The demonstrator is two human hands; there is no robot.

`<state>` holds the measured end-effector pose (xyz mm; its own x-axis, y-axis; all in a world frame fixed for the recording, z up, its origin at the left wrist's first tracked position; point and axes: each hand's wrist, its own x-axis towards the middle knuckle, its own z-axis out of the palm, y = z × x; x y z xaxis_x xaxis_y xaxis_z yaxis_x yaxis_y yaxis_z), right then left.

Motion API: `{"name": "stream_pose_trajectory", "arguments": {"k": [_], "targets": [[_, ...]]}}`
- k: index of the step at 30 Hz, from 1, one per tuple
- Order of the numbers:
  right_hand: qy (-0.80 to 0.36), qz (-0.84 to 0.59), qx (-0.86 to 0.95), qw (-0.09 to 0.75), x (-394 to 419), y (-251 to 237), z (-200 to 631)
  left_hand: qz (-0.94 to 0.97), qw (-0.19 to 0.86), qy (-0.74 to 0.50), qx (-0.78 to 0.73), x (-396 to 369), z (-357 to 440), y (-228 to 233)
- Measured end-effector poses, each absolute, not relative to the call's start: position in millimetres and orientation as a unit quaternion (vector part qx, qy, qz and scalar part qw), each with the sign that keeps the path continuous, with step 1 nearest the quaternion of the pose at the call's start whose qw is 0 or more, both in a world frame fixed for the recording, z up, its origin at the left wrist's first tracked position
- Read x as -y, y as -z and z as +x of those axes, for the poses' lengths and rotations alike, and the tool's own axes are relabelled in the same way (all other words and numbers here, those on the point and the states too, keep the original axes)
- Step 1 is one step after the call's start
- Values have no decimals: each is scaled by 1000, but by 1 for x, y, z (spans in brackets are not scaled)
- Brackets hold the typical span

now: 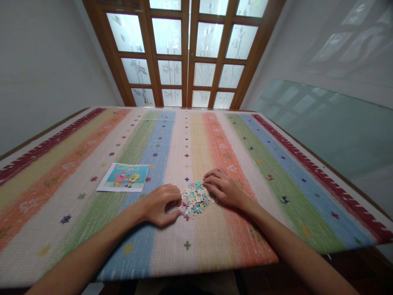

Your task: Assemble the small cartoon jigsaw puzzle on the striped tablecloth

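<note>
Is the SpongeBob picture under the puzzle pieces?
No, the SpongeBob picture lies to the left of the jigsaw puzzle pieces, with striped tablecloth showing between them.

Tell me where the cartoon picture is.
In the head view, the cartoon picture lies on the striped cloth, left of the puzzle pieces, just beyond and left of the left hand.

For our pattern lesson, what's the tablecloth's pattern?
The tablecloth has coloured stripes with motifs, clearest in head view.
</note>
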<state>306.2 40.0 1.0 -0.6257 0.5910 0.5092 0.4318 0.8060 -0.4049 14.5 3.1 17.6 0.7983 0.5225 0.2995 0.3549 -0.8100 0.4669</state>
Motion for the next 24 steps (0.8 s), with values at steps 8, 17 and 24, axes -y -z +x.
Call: {"name": "stream_pose_trajectory", "arguments": {"k": [8,17,24], "targets": [[-118,-287,889,336,-41,-1,306,919,213,-217,-252,-3,15,-17],[-115,-286,892,329,-40,-2,306,885,232,-256,-313,-9,13,-23],[-110,-278,895,330,-40,1,305,836,116,-314,-435,-37,-5,-16]]}}
